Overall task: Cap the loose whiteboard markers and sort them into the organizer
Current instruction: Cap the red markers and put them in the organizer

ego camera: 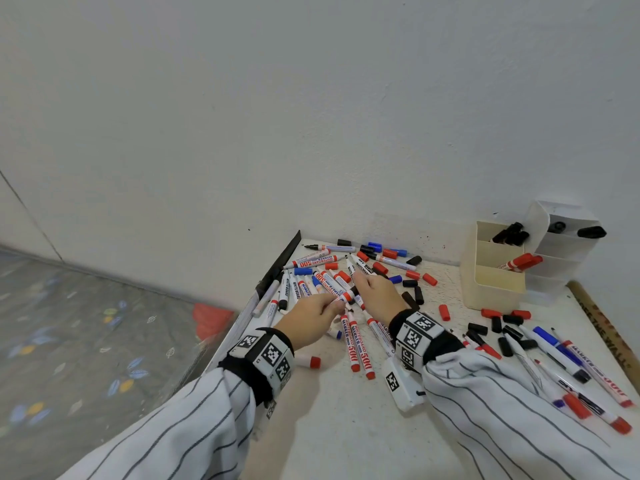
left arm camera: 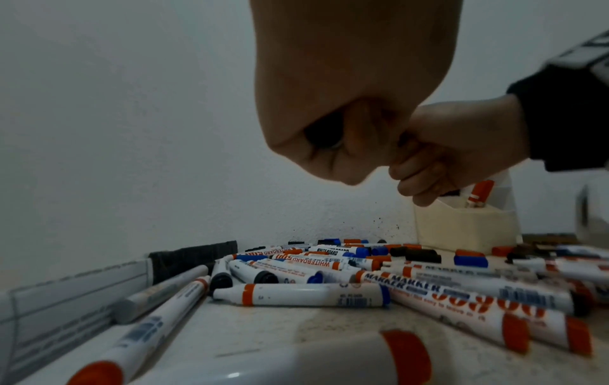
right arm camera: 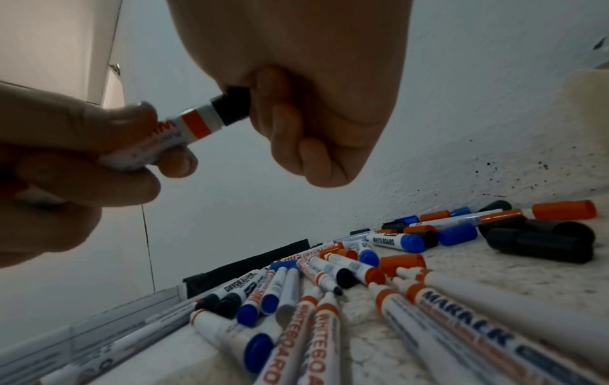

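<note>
My left hand (ego camera: 332,304) grips a white marker with a red band (right arm camera: 184,127) just above the table. My right hand (ego camera: 360,284) pinches a black cap (right arm camera: 232,105) that sits over that marker's tip. Both hands hover over a pile of loose markers (ego camera: 322,271), some capped and some bare. Loose red, black and blue caps (ego camera: 415,289) are scattered to the right. The cream organizer (ego camera: 491,292) stands at the back right, with black markers in its far compartment and red markers (ego camera: 519,263) in the middle one. In the left wrist view, my curled left hand (left arm camera: 346,130) hides the marker.
A white drawer unit (ego camera: 568,244) stands behind the organizer against the wall. A second pile of markers (ego camera: 561,362) lies at the right, beside a wooden ruler (ego camera: 606,327). The table's left edge (ego camera: 242,320) drops to a patterned floor with a red object (ego camera: 211,320).
</note>
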A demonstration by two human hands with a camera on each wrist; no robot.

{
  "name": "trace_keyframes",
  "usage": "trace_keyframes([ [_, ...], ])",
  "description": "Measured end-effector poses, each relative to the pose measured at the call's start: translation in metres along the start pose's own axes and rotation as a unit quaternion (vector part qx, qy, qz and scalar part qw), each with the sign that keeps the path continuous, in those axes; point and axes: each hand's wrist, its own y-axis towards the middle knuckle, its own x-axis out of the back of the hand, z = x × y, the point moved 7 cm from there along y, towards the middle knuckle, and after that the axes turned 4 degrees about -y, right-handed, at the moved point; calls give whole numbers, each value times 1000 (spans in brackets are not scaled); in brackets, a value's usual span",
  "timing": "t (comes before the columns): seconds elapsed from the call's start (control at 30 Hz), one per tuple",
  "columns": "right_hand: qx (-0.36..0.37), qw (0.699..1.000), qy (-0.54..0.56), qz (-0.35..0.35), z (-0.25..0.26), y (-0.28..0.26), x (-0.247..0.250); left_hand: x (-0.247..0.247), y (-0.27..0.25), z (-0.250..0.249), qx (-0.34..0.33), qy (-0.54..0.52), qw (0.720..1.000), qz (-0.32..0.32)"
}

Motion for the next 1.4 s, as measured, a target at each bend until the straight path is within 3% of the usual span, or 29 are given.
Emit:
trace_keyframes([
  [0.13,43,998,41,3,2,-10,-7,-16,-10,12,119,-210,963,118],
  [0.23,61,997,38,22,3,-13,-9,-22,-13,16,140,-263,944,144],
  [0.3,71,996,7,57,5,-11,-9,-22,-11,18,137,-260,946,135],
  [0.37,73,992,-53,86,3,-6,-8,-18,-8,22,130,-186,967,116],
  [0.47,62,991,-97,65,-4,6,5,-1,-6,39,158,65,984,61],
  [0.53,40,993,-112,26,-11,13,21,9,-10,58,221,164,961,34],
  [0.63,20,991,-132,-23,-19,18,44,0,-21,91,311,229,917,98],
  [0.73,-2,986,-153,-65,-30,18,62,-11,-24,99,333,237,904,122],
  [0.9,-29,986,-123,-112,-48,13,84,-12,-15,84,297,228,925,56],
  [1.07,-25,976,-94,-197,-52,8,126,-12,-1,64,256,114,960,6],
  [1.2,-28,955,-101,-277,-57,5,177,-10,19,42,185,28,980,-63],
  [1.4,-102,921,-115,-358,-85,-6,250,-18,54,20,112,-18,991,-77],
])
